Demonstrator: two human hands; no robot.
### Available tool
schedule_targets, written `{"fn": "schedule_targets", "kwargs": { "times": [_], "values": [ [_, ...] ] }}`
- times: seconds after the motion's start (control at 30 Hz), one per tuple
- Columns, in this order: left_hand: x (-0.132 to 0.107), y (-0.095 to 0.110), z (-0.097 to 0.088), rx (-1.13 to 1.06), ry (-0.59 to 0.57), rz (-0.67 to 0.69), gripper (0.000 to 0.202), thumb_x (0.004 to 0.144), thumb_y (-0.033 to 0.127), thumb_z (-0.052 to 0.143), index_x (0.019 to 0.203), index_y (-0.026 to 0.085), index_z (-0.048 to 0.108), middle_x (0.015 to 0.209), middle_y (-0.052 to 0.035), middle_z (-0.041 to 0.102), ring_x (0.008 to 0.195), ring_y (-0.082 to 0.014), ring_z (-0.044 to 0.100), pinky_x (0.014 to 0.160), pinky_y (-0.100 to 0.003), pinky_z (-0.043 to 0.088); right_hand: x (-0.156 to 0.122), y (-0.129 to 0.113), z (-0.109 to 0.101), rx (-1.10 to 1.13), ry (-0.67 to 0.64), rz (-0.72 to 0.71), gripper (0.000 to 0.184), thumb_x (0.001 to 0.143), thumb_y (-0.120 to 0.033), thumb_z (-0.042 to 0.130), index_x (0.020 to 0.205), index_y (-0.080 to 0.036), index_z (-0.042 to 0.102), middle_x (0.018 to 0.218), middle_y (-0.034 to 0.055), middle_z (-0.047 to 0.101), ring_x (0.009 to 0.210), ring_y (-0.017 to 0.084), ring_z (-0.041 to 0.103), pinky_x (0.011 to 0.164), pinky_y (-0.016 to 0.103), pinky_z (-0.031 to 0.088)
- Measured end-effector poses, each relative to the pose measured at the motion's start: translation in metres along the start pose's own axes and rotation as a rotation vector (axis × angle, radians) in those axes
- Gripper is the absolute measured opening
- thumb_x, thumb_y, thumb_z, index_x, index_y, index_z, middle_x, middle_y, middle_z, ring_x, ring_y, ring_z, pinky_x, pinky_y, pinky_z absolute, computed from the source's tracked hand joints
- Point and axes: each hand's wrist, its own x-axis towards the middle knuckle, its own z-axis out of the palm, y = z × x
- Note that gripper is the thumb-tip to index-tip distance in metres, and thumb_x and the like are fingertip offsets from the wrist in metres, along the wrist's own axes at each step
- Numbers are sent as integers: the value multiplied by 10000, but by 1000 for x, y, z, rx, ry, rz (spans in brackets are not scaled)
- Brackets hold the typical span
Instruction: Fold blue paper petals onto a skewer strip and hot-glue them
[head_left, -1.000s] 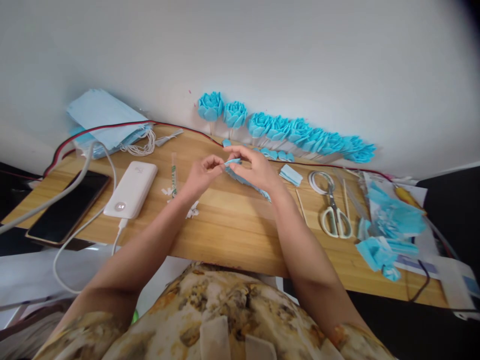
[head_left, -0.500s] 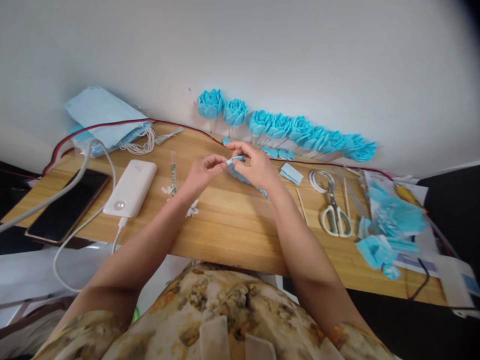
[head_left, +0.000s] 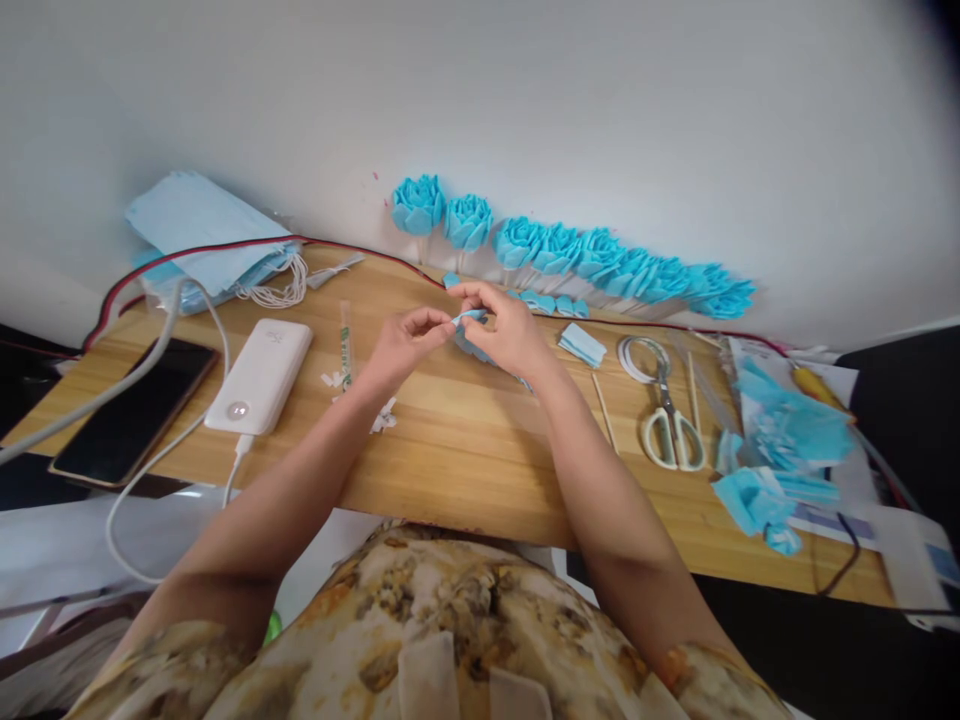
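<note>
Both my hands meet above the middle of the wooden table (head_left: 465, 440). My left hand (head_left: 405, 345) pinches one end of a narrow blue strip (head_left: 469, 316) of mask fabric. My right hand (head_left: 504, 330) holds the same strip with curled fingers, and the rest of the strip trails down under that palm toward the wrist. A row of finished blue fabric roses (head_left: 570, 255) leans against the wall just behind my hands. Small folded blue pieces (head_left: 581, 345) lie to the right of my right hand.
White-handled scissors (head_left: 667, 425) and thin wooden sticks lie at the right, with a heap of blue scraps (head_left: 780, 450) beyond. At the left are a white power bank (head_left: 260, 375) with cable, a dark phone (head_left: 127, 410), and a stack of face masks (head_left: 202, 235).
My hands have drawn the strip slightly shorter and closer together, with less of it trailing under my right wrist. The view has shifted a little.
</note>
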Motion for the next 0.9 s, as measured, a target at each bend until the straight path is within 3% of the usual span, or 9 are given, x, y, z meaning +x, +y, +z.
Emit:
{"fn": "schedule_targets", "kwargs": {
  "times": [0.17, 0.4, 0.53, 0.6, 0.7, 0.77, 0.9],
  "values": [
    [2, -2, -1, 16, 13, 9, 218, 704, 382, 756, 707, 180, 674, 701, 7, 641, 662, -113, 536, 642, -241, 415, 0, -2, 1, -10, -35, 4, 432, 824, -200, 543, 1236, -164, 668, 896, 29, 700, 793, 165, 613, 769, 300, 464],
    [0, -1, 1, -19, 22, -32, 185, 716, 356, 753, 743, 178, 709, 740, -4, 679, 693, -124, 571, 702, -258, 456, 0, 4, 0, -32, -31, 0, 438, 826, -179, 541, 1246, -190, 667, 911, 24, 716, 833, 177, 641, 820, 320, 483],
    [1, 0, 0, -27, 82, -45, 137, 724, 305, 742, 716, 179, 690, 686, 13, 644, 662, -116, 550, 681, -254, 452, 1, 3, -3, 21, -9, -70, 444, 865, -229, 575, 1307, -225, 623, 1130, 56, 733, 1029, 205, 661, 937, 362, 489],
    [2, 1, -1, -30, 122, -47, 118, 734, 289, 726, 713, 182, 682, 673, 17, 629, 656, -114, 541, 677, -253, 449, 1, -1, -6, -8, 59, -115, 359, 885, -248, 591, 1239, -236, 650, 1188, 64, 722, 1090, 220, 645, 975, 385, 474],
    [3, 2, -2, -33, 141, -48, 113, 745, 291, 709, 733, 184, 678, 682, 16, 623, 666, -118, 542, 689, -259, 449, 0, -9, -7, -144, 132, -139, 127, 914, -250, 591, 972, -224, 701, 993, 55, 736, 988, 227, 641, 924, 388, 458],
    [3, 3, -3, -31, 139, -48, 126, 743, 308, 707, 745, 186, 676, 695, 13, 627, 680, -122, 551, 710, -265, 456, -1, -13, -6, -232, 107, -134, 118, 927, -243, 595, 866, -223, 694, 895, 44, 723, 926, 224, 630, 889, 383, 436],
    [3, 2, -2, -32, 125, -46, 154, 724, 338, 713, 747, 188, 680, 727, 0, 659, 705, -131, 564, 741, -272, 474, -2, -17, -1, -351, 56, -92, 146, 941, -213, 593, 863, -223, 716, 904, 53, 728, 945, 236, 626, 895, 391, 392]
  ]
}}
